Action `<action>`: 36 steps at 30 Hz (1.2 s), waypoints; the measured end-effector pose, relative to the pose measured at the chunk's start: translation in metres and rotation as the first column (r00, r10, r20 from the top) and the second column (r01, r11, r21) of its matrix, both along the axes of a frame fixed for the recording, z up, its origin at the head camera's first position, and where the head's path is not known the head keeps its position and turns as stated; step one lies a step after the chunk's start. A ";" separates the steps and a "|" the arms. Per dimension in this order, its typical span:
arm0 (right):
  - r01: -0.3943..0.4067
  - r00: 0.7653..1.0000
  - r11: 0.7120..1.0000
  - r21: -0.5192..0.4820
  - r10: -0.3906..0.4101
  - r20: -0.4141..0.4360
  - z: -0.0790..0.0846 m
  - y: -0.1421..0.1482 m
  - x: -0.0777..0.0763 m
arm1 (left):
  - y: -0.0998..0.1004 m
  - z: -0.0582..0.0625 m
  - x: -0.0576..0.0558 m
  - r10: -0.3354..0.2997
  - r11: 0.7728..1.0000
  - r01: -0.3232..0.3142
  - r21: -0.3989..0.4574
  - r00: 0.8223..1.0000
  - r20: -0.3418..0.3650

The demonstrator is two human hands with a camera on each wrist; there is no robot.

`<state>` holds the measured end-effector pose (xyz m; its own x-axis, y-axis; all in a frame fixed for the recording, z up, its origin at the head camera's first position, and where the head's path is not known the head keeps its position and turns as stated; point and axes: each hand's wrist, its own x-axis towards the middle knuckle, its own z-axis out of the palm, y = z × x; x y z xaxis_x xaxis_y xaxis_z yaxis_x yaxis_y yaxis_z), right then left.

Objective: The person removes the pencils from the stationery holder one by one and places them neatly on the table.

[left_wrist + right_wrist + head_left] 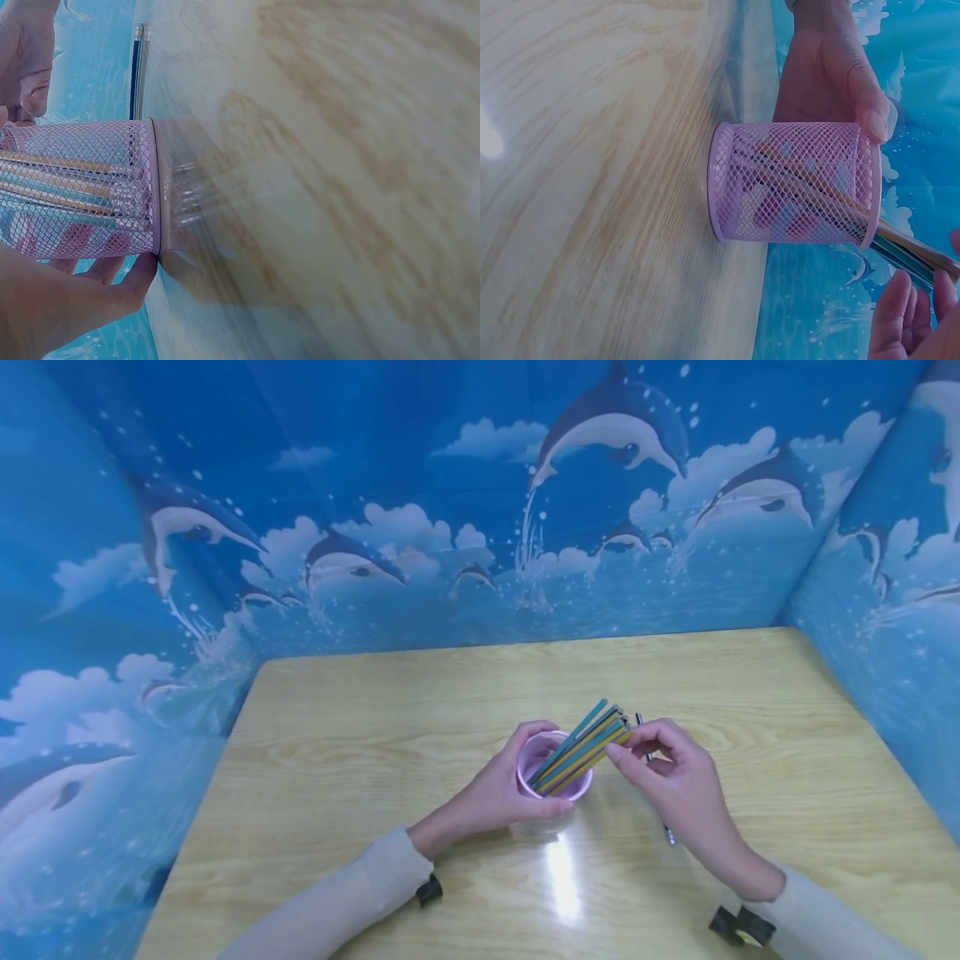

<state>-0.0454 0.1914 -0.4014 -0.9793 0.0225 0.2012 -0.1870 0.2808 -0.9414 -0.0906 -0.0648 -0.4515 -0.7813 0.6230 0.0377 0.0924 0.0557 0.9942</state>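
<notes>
My left hand (498, 785) grips a pink mesh pen cup (522, 768), fingers and thumb curled round its sides. The cup (795, 184) stands upright on the table. Several pencils (577, 752) in yellow, green and dark colours lean out of it toward the right. At their upper ends, my right hand (678, 777) pinches the bundle between thumb and forefinger. Through the mesh in the left wrist view, the metal-banded ends of the pencils (82, 184) show near the cup's base. The right wrist view shows the right hand's fingers (892, 311) beside the slanted bundle.
Partly covered by the right hand, a dark pencil (669, 835) lies on the wood-grain table (360, 718). A blue dolphin-print backdrop (420, 602) encloses the table's back and sides. A bright light reflection shows on the tabletop before the cup.
</notes>
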 end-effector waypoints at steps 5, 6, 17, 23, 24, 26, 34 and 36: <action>0.004 1.000 1.000 -0.015 -0.004 -0.009 -0.001 -0.003 -0.001 | -0.001 0.001 0.000 0.005 1.000 -0.005 -0.002 1.000 0.003; 0.004 1.000 1.000 -0.017 -0.004 -0.014 0.000 -0.004 -0.001 | -0.001 0.001 0.000 0.008 1.000 -0.008 -0.003 1.000 0.001; 0.072 0.991 0.995 -0.070 -0.079 -0.110 0.005 -0.004 0.003 | 0.000 0.003 0.003 0.010 1.000 -0.010 -0.006 1.000 0.014; -0.037 0.968 0.953 -0.301 -0.041 -0.247 0.005 0.004 0.001 | 0.000 0.004 0.002 0.011 1.000 -0.011 -0.014 1.000 0.026; -0.070 0.959 0.938 -0.339 -0.030 -0.283 0.005 0.005 0.000 | 0.000 0.004 0.002 0.014 1.000 -0.013 -0.018 1.000 0.028; -0.124 0.939 0.908 -0.399 -0.022 -0.342 0.005 0.006 -0.001 | 0.000 0.005 0.002 0.022 0.999 -0.021 -0.033 0.999 0.030; -0.235 0.891 0.805 -0.545 -0.045 -0.451 0.014 0.009 -0.006 | 0.000 0.004 0.002 0.017 1.000 -0.017 -0.012 0.999 0.028; -0.260 0.877 0.787 -0.560 -0.050 -0.477 0.016 0.011 -0.008 | 0.000 0.003 0.002 0.019 1.000 -0.018 -0.016 0.999 0.026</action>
